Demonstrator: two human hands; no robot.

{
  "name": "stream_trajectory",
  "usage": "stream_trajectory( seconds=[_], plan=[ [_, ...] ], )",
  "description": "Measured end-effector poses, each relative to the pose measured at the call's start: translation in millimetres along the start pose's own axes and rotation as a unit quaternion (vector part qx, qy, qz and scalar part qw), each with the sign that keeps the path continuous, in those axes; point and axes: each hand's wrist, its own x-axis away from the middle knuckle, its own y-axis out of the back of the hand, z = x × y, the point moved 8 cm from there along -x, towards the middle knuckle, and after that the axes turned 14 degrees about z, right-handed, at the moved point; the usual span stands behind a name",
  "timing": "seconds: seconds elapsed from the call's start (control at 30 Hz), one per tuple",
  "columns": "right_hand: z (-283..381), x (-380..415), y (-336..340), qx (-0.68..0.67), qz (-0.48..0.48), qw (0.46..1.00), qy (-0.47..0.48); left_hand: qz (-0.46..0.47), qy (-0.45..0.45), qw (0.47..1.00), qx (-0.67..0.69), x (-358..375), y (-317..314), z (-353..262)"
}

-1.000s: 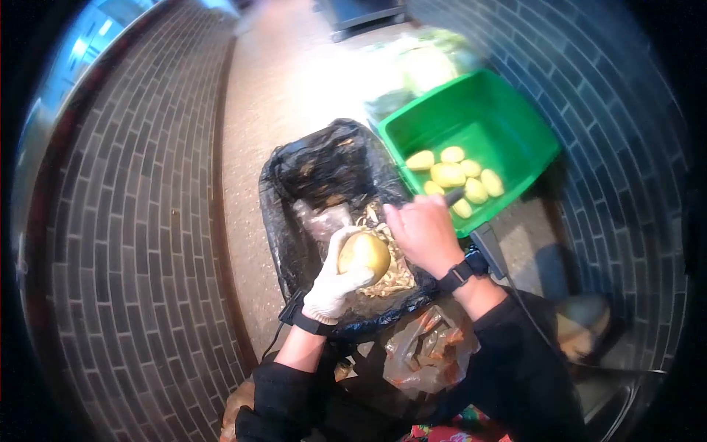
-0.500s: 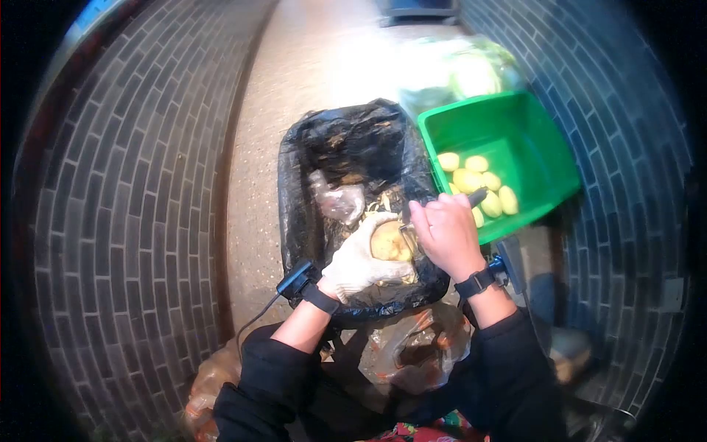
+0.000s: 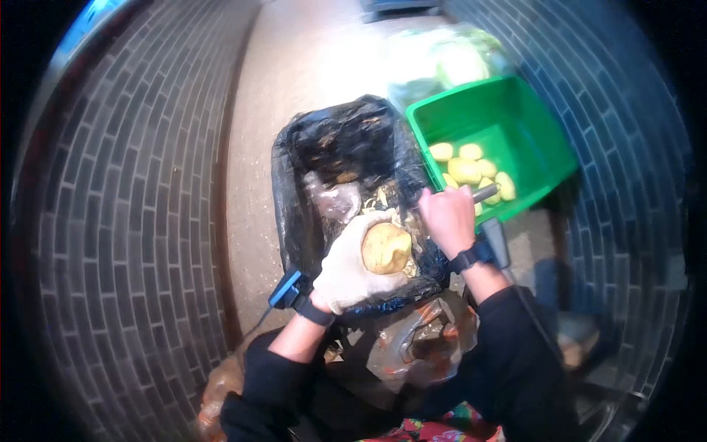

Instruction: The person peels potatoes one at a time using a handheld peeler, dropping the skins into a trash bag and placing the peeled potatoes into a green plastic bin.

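Observation:
My left hand (image 3: 350, 269), in a white work glove, is wrapped round a potato (image 3: 387, 249) over the black-lined bin (image 3: 283, 199). The potato is partly peeled, with a paler bare patch on its right side. Just right of it, my right hand (image 3: 449, 221) is closed round a peeler (image 3: 484, 193); its dark handle sticks out past the fist, and its blade is hard to make out. The peeler appears apart from the potato. Peelings (image 3: 381, 199) and a clear plastic bag (image 3: 335, 200) lie in the bin.
A green tub (image 3: 530, 132) at the right holds several peeled potatoes (image 3: 465, 171). Behind it lie bagged cabbages (image 3: 460, 62). Brick walls (image 3: 140, 184) flank me on both sides. A crumpled plastic bag (image 3: 423, 339) lies in front of my legs.
My right hand with the peeler has moved right, off the potato. The potato has turned in my left hand, showing more unpeeled skin. The whole view has shifted slightly.

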Motion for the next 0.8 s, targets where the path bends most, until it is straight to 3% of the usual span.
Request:
stream_trajectory(
  seconds=[0.07,0.2,0.3,0.4,0.7,0.77,0.8],
  plan=[
    [-1,3,8,-0.013,-0.031,0.999,0.007,-0.032,-0.007,0.999,-0.025,3,7,-8],
    [33,6,32,-0.092,-0.032,0.993,0.061,-0.018,0.093,0.982,0.162,-5,5,44],
    [56,13,39,-0.135,-0.039,0.978,0.154,0.035,0.055,0.962,0.265,-8,-8,40],
    [60,15,39,-0.155,-0.04,0.971,0.176,0.039,0.036,0.979,0.198,-8,-8,39],
    [48,21,12,-0.196,-0.064,0.967,0.152,0.046,0.107,0.975,0.191,-7,-15,51],
    [25,11,-7,0.003,-0.042,0.995,0.093,0.058,0.087,0.974,0.202,4,-15,29],
    [11,4,-12,0.012,-0.011,0.999,0.043,0.072,0.067,0.972,0.215,5,-13,20]
  ],
)
